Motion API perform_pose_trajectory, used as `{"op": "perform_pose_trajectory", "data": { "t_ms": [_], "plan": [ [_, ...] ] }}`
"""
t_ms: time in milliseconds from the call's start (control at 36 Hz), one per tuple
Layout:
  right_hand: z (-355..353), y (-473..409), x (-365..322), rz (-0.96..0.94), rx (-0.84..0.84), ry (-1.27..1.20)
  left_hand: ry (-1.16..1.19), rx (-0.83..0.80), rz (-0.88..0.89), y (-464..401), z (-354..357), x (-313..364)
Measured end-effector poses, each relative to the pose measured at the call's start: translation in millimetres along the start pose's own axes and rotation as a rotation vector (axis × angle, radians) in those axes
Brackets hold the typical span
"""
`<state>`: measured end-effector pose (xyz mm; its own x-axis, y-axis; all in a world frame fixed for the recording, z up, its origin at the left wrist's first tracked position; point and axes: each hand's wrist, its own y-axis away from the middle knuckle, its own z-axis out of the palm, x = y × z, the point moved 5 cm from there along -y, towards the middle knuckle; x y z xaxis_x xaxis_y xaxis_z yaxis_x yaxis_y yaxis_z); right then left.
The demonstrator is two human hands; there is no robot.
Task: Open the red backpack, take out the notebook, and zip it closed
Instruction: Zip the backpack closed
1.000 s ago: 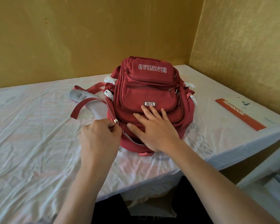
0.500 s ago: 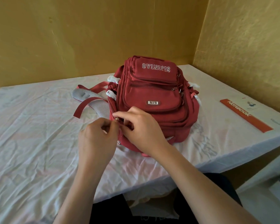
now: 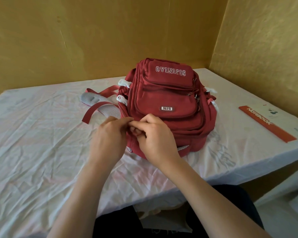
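At the red backpack (image 3: 169,107) near edge, both hands' fingers (image 3: 126,120) pinched together.

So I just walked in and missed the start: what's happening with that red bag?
A person has both hands on the red backpack, which lies on a cloth-covered table. The left hand and right hand meet at its near left corner, fingers pinching something there, apparently at the zipper. The notebook is already out, lying to the right, so this looks like the closing step.
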<state>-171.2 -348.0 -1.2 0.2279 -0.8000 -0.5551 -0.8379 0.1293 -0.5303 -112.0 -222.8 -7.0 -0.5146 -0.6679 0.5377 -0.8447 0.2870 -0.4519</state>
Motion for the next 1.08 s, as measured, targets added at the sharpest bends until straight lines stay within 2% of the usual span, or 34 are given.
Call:
{"op": "perform_pose_trajectory", "data": {
  "t_ms": [222, 389, 750, 1083],
  "plan": [
    [-9, 8, 2, -0.082, 0.022, 0.090, -0.066, -0.011, -0.150, 3, 2, -7],
    [-28, 22, 17, -0.039, 0.074, 0.159, -0.050, -0.036, -0.259, 6, 5, -17],
    [-81, 55, 62, 0.024, 0.266, 0.135, -0.062, -0.027, -0.291, 5, 7, -19],
    [-95, 68, 77, 0.128, 0.364, 0.132, -0.082, -0.045, -0.307, 2, 6, -22]
  ]
}}
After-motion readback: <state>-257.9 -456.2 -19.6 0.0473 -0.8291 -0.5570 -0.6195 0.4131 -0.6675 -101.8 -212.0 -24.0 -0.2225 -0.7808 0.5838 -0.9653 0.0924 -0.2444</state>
